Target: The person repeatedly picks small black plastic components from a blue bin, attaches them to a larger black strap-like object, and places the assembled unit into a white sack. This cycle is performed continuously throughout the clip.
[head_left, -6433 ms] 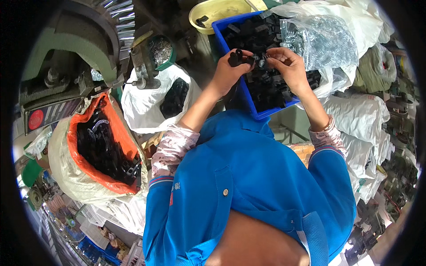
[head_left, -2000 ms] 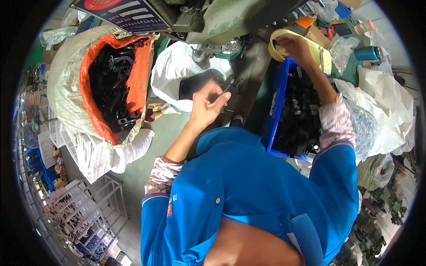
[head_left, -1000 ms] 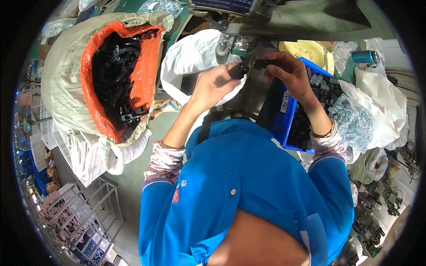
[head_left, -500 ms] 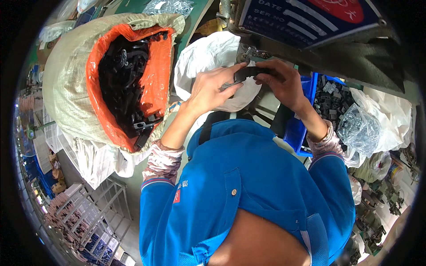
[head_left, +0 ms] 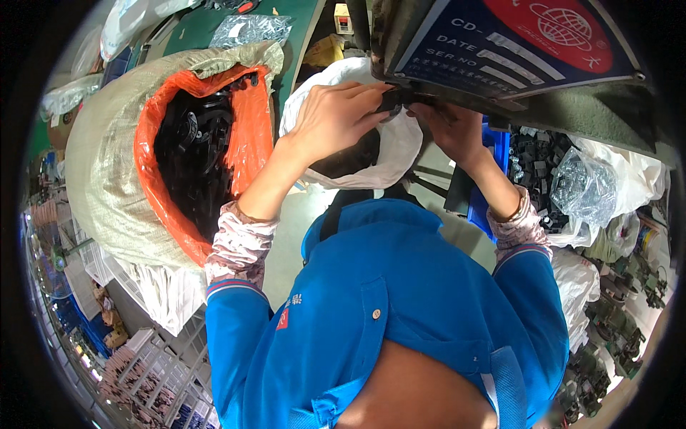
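Note:
A small dark curved part [head_left: 395, 101] spans the gap between my hands, just under the lower edge of a machine. My left hand [head_left: 336, 118] pinches its left end, fingers together. On the other end, in the machine's shade, my right hand [head_left: 454, 132] is closed with thumb and fingers; its fingertips are partly hidden. Below my hands stands a white sack-lined container [head_left: 400, 146] with dark contents. To the left, a big woven sack [head_left: 100, 157] with an orange liner [head_left: 250, 136] holds many black parts [head_left: 196, 143].
The machine's body with a blue and red plate [head_left: 514, 50] overhangs my right hand. At right are a blue bin [head_left: 493, 143] with small dark parts [head_left: 532, 161] and a clear bag [head_left: 582, 186] of metal pieces. A green table [head_left: 193, 32] lies behind the woven sack.
Both hands have moved slightly up and away from me, carrying the dark part under the machine's edge. The view has shifted, with the machine's plate showing larger.

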Demonstrator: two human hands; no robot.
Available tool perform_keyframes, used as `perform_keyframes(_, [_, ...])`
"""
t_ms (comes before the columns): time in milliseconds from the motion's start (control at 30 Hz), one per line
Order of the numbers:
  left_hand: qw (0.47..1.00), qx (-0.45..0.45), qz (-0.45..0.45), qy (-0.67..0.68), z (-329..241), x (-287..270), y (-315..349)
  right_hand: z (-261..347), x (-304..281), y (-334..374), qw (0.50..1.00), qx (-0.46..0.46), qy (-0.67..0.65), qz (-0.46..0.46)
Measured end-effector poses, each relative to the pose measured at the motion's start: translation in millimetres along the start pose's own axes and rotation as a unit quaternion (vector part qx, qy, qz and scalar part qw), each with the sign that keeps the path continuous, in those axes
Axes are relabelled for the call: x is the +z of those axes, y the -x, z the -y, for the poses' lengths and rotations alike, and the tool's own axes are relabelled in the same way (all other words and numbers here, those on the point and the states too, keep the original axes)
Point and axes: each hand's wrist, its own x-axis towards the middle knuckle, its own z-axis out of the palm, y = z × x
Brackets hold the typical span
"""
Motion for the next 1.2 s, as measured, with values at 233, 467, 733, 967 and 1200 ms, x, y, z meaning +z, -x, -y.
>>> perform_keyframes(233, [0.989,-0.097,0.112,0.016,5.2,2.4,-8.8,-11.3,1.5,-2.3,0.987,0.133,-0.086,0.008])
perform_keyframes(467, [0.996,-0.034,0.085,0.02,18.0,-0.4,-4.5,-5.5,-5.9,-8.0,0.981,0.184,-0.052,0.04])
perform_keyframes(733, [0.985,-0.129,0.077,0.089,7.5,-8.9,9.7,-92.5,-32.6,-17.2,0.944,0.178,0.212,0.178])
perform_keyframes(967, [0.985,-0.117,0.089,0.094,10.8,-11.9,6.8,-159.2,-20.5,-17.5,0.77,0.017,0.604,0.203])
perform_keyframes(1200, [0.988,-0.109,0.058,0.096,9.0,-8.2,16.1,-181.7,-18.3,-15.0,0.714,-0.017,0.676,0.181])
